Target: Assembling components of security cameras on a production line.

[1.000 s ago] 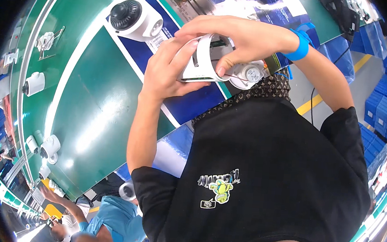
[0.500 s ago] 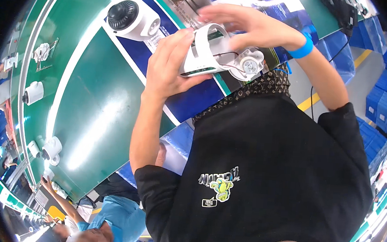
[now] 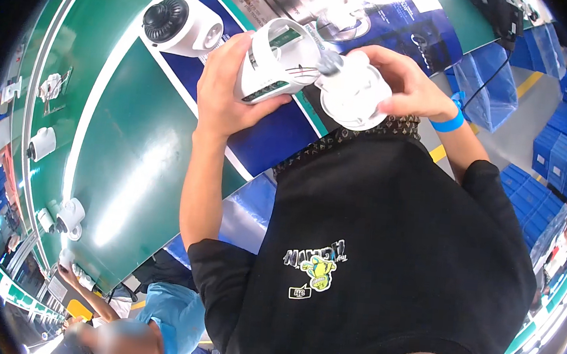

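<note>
My left hand [image 3: 227, 86] grips a hollow white plastic camera housing [image 3: 254, 78], its fingers behind and the thumb along the lower edge. The housing's curved shell is open at the top, and thin wires [image 3: 299, 73] show inside its right end. Just right of it, my right hand [image 3: 407, 87] is closed on the rim of a round white mounting base [image 3: 356, 103], tilted, with a stubby grey-tipped stem [image 3: 330, 64] pointing at the housing. The stem and the housing's end are close; whether they touch, I cannot tell. A blue band [image 3: 449, 120] circles my right wrist.
A white camera with a black ribbed dome [image 3: 205, 28] lies beyond my left hand on a printed blue mat [image 3: 287, 134]. The green table [image 3: 143, 146] extends left, with more white cameras [image 3: 71, 213] farther along. Another person in a blue shirt [image 3: 176, 315] works at lower left. Blue boxes [image 3: 558, 162] are stacked at right.
My right hand has come down from above the housing and taken hold of the mounting base, which is now turned and tilted. The housing has moved slightly left in my left hand.
</note>
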`<move>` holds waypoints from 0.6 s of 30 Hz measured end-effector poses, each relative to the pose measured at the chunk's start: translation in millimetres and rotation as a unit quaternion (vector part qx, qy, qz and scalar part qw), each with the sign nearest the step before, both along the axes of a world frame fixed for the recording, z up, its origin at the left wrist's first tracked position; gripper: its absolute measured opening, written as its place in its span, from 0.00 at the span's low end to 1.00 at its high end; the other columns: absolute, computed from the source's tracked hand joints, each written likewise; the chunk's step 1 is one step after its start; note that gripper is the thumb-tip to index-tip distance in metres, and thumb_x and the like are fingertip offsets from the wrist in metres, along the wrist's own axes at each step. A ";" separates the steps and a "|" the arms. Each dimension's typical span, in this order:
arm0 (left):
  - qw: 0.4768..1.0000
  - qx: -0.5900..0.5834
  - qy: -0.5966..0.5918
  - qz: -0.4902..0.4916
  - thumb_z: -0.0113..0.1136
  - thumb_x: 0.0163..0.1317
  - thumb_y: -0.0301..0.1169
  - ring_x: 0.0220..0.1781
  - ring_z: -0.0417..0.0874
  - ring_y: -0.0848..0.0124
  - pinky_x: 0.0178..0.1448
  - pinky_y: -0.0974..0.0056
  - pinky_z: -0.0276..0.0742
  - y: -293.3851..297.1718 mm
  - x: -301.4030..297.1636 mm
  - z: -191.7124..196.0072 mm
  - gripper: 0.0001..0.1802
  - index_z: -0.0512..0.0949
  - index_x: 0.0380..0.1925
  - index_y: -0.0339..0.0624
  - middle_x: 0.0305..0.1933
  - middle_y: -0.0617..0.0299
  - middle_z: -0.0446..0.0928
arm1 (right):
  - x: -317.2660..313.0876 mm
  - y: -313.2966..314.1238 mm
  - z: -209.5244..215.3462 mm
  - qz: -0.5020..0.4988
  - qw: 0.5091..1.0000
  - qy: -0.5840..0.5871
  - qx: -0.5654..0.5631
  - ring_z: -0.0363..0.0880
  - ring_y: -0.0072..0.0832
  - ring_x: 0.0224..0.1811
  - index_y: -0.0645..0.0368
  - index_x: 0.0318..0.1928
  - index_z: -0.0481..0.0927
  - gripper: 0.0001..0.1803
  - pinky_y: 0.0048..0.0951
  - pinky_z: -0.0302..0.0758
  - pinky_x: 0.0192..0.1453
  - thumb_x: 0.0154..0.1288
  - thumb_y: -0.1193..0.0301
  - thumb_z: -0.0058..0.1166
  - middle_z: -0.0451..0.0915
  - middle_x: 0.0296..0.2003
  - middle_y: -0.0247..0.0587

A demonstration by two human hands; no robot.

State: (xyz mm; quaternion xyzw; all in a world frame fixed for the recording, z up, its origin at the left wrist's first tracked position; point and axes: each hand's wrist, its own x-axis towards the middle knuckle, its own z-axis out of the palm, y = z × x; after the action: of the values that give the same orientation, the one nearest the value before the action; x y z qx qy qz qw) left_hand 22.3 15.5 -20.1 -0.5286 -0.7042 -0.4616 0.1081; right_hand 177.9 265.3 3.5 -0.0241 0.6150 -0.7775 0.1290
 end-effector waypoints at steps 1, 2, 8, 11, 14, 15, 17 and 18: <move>1.000 -0.007 0.002 0.004 0.80 0.29 0.39 0.50 0.78 0.53 0.53 0.56 0.74 0.4 -0.1 0.3 0.51 0.66 0.58 0.40 0.52 0.49 0.75 | -0.7 2.5 -0.4 -0.015 0.998 -0.042 -0.042 0.73 0.23 0.53 0.64 0.61 0.65 0.31 0.26 0.70 0.57 0.59 0.67 0.59 0.74 0.52 0.39; 1.000 -0.016 0.003 0.009 0.80 0.29 0.40 0.51 0.78 0.53 0.54 0.56 0.74 -1.2 0.9 -0.4 0.51 0.66 0.58 0.40 0.53 0.49 0.75 | -5.1 -4.3 9.2 -0.042 0.991 -0.102 -0.081 0.75 0.22 0.49 0.62 0.59 0.67 0.27 0.27 0.73 0.51 0.64 0.60 0.51 0.76 0.49 0.39; 1.000 -0.009 -0.005 0.006 0.80 0.28 0.40 0.51 0.78 0.53 0.54 0.56 0.74 -3.8 2.0 -3.6 0.50 0.67 0.57 0.40 0.53 0.49 0.75 | -27.6 -8.8 34.9 -0.046 0.975 -0.187 -0.108 0.76 0.23 0.38 0.58 0.49 0.72 0.23 0.25 0.71 0.31 0.69 0.51 0.43 0.78 0.41 0.36; 1.000 0.001 0.000 -0.003 0.80 0.28 0.40 0.51 0.78 0.53 0.53 0.56 0.75 -3.2 0.4 -5.5 0.50 0.68 0.57 0.40 0.52 0.50 0.75 | -30.0 -19.0 43.3 -0.113 0.973 -0.195 -0.039 0.76 0.23 0.40 0.58 0.49 0.73 0.24 0.25 0.72 0.32 0.69 0.50 0.44 0.78 0.42 0.36; 1.000 0.005 0.012 -0.001 0.80 0.28 0.40 0.50 0.79 0.53 0.51 0.57 0.76 -2.4 -1.8 -8.0 0.49 0.68 0.56 0.40 0.52 0.50 0.75 | -24.9 -20.3 42.6 -0.074 0.986 -0.151 -0.004 0.75 0.24 0.41 0.60 0.63 0.61 0.32 0.26 0.76 0.36 0.65 0.59 0.54 0.75 0.47 0.39; 1.000 0.005 0.013 0.001 0.80 0.28 0.40 0.50 0.79 0.53 0.51 0.57 0.76 -2.8 -1.8 -8.3 0.49 0.68 0.56 0.40 0.52 0.50 0.75 | -21.2 -25.1 37.4 -0.087 0.989 -0.080 0.091 0.75 0.25 0.41 0.60 0.65 0.56 0.37 0.26 0.76 0.37 0.61 0.64 0.59 0.72 0.50 0.41; 1.000 -0.006 0.011 0.006 0.79 0.29 0.40 0.50 0.79 0.53 0.51 0.57 0.76 -3.9 0.1 -7.9 0.48 0.69 0.56 0.40 0.52 0.50 0.75 | -18.6 -32.7 40.5 -0.108 0.949 0.012 0.296 0.75 0.29 0.40 0.57 0.67 0.51 0.51 0.25 0.77 0.38 0.45 0.78 0.70 0.63 0.58 0.45; 1.000 -0.006 0.011 0.007 0.79 0.29 0.40 0.50 0.79 0.53 0.51 0.57 0.76 -4.3 0.8 -8.0 0.48 0.69 0.56 0.40 0.52 0.50 0.75 | -20.8 -35.7 30.4 -0.142 0.917 0.124 0.352 0.75 0.31 0.39 0.55 0.66 0.53 0.51 0.26 0.77 0.37 0.44 0.78 0.70 0.61 0.58 0.45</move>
State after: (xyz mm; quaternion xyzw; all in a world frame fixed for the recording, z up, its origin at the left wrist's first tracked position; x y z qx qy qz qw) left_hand 23.0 11.2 -28.1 -0.5289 -0.7096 -0.4509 0.1158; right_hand 157.0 229.6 33.9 0.0145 0.8567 -0.5122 -0.0598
